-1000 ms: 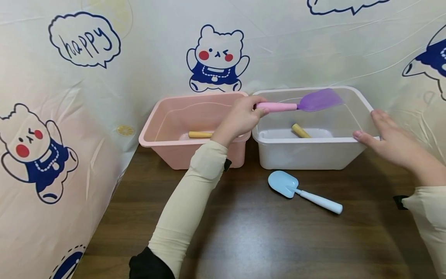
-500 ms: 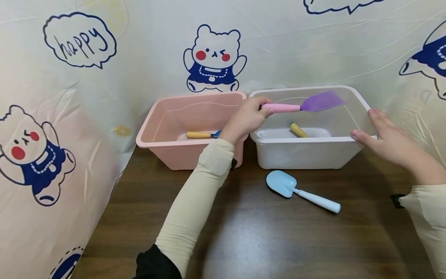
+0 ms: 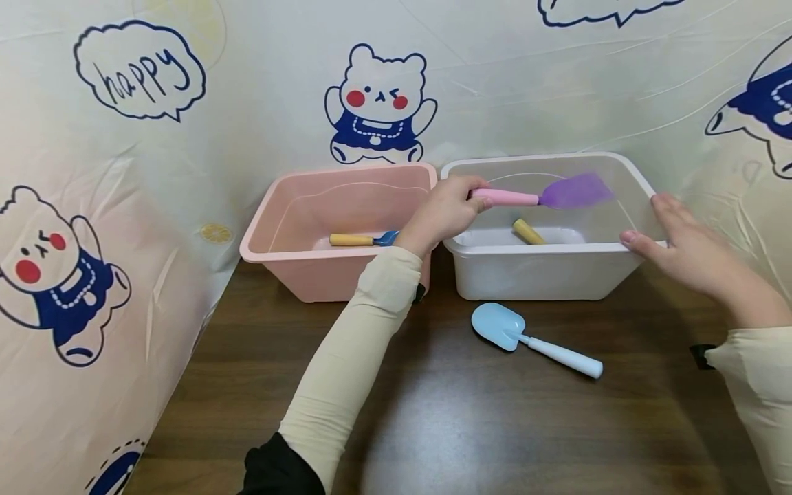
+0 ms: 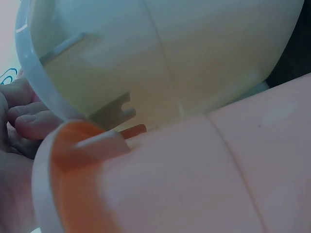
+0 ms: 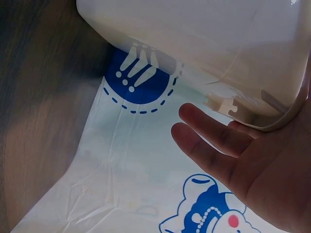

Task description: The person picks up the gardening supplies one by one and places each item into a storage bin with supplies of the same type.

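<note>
My left hand grips the pink handle of a toy shovel with a purple blade. The shovel is held level over the white bin, blade pointing right. In the left wrist view, curled fingers show beside both bins' rims; the shovel is out of sight there. My right hand rests at the white bin's right front corner, thumb on the rim. In the right wrist view, two fingers extend straight past its outside. A yellow handle lies inside the white bin.
Left of the white bin stands a pink bin, holding a blue-bladed tool with a yellow handle. In front, a light blue toy shovel lies on the brown wooden table. A printed cloth hangs behind.
My left hand has moved slightly right with the purple shovel, and the blade sits a little lower. More of the blue-bladed tool shows in the pink bin. The right hand stays at its corner.
</note>
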`<state>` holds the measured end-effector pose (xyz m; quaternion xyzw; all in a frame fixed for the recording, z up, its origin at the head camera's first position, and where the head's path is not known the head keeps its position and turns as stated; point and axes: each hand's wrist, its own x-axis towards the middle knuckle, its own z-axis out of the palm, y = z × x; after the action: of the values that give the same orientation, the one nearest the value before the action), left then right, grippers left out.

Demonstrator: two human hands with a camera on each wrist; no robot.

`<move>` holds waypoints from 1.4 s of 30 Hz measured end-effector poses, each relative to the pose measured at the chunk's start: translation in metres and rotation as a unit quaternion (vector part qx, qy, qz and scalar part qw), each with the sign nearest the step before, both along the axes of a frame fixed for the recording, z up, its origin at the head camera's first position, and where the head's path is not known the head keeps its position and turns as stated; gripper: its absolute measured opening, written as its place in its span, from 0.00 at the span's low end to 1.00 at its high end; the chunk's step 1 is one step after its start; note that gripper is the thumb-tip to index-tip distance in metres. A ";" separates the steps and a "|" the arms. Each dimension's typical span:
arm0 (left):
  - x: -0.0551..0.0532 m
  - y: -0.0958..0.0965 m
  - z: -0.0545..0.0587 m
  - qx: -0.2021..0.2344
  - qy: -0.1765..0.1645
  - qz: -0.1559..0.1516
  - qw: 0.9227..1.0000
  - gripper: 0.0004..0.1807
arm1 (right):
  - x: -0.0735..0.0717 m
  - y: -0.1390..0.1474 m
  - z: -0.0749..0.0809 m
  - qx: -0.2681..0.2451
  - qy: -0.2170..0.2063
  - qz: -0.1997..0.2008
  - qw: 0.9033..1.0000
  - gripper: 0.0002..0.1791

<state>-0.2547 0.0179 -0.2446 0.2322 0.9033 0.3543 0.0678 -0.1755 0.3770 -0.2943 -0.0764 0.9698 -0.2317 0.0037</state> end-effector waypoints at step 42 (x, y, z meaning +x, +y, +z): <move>-0.001 0.018 -0.015 -0.016 0.030 -0.013 0.999 0.18 | -0.001 0.003 -0.004 -0.004 0.009 0.000 1.000 0.49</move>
<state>-0.2559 0.0354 -0.2598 0.2534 0.9073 0.3320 0.0485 -0.1764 0.3796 -0.2980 -0.0789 0.9689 -0.2347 -0.0048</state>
